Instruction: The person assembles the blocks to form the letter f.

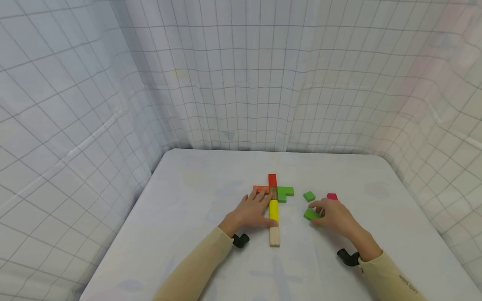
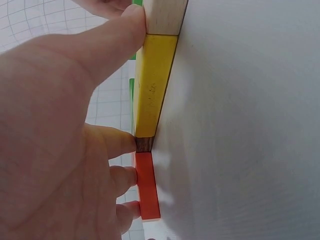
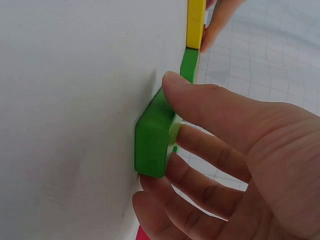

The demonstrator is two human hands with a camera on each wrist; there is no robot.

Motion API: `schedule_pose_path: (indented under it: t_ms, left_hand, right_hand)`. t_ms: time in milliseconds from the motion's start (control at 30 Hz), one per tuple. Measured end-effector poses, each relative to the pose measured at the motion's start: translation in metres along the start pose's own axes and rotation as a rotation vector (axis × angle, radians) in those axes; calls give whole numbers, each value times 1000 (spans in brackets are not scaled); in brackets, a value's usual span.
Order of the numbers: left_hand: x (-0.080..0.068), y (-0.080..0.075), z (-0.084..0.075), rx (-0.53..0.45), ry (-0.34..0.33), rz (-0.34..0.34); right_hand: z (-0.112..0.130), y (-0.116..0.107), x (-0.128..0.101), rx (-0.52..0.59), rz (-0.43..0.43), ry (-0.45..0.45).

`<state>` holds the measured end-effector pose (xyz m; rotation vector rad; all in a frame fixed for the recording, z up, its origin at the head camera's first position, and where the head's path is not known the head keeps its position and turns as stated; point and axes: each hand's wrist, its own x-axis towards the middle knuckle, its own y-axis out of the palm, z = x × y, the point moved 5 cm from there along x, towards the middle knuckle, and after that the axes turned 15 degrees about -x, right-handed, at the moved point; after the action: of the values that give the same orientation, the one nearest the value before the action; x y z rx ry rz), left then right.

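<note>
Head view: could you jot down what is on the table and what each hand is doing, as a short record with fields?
Surface: white table with gridded cloth walls around it
Built shape: cross of flat wooden blocks, with red block at the far end, then brown block, yellow block, plain wood block; orange block to the left, L-shaped green block to the right
Left hand: rests on the cross, fingers touching the orange and yellow blocks
Right hand: pinches small green block
Loose pieces: second small green block, pink block
</note>
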<state>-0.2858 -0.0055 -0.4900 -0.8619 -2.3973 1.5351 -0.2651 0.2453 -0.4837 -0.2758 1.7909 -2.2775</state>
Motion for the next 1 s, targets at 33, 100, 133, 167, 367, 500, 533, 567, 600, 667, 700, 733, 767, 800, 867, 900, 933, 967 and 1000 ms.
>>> schedule_pose_path:
  t_ms: [33,100,133,167,367,500,533,567,600,667,700,733,767,800,867,900,933,967,1000]
  left_hand:
    - [0,0,0,-1,0,1]
    - [-1,0,-1,0,3,3]
    - [-1,0,-1,2,5,5]
    - [-1,1,-1,4,7,6]
    - [1,2,0,5,4,6]
    - [1,2,2,10,4,1]
    - [1,2,2,11,5,0]
    - [1,2,2,9,5,-1]
    - [1,2,2,9,5,-1]
    - [1,2,2,8,3,2]
    - [1,2,2,4,2,4]
    - [1,2,2,2,0,6]
    - [0,2,2,1,-1,7]
    - [0,2,1,0,-1,7]
    - [0,2,1,0,-1,6]
    - [0,2,1,1,0,3]
    - [0,2,2,5,1,0]
    - [1,2,2,9,3,-2]
    - [1,2,2,11,5,-5]
  right_hand:
    - [0,1,-1,5,2,1]
    - [0,4,-1,13,4,6]
    - [0,5,-2,14,5,4]
    - [0,5,-2,16,4,0]
    - [2,5,-1,9,-20,-24]
    - [3,5,1,5,-31,-31]
    - [3,6,1,5,-32,-31]
    - [2,6,1,6,-33,-30]
    - [2,6,2,6,-34,-30]
    - [2,6,2,6,-37,-34]
    - [2,6,2,6,-38,-34]
    - [2,6,2,7,-38,-35]
    - [3,6,2,6,-37,-36]
    - [3,6,2,6,-36,-33]
    - [3,6,2,3,-33,-35]
    - [3,6,2,5,-31,-32]
    - [4,5,2,5,-29,-32]
    - [4,5,2,5,-29,-33]
    - [4,4,2,7,-29,-33]
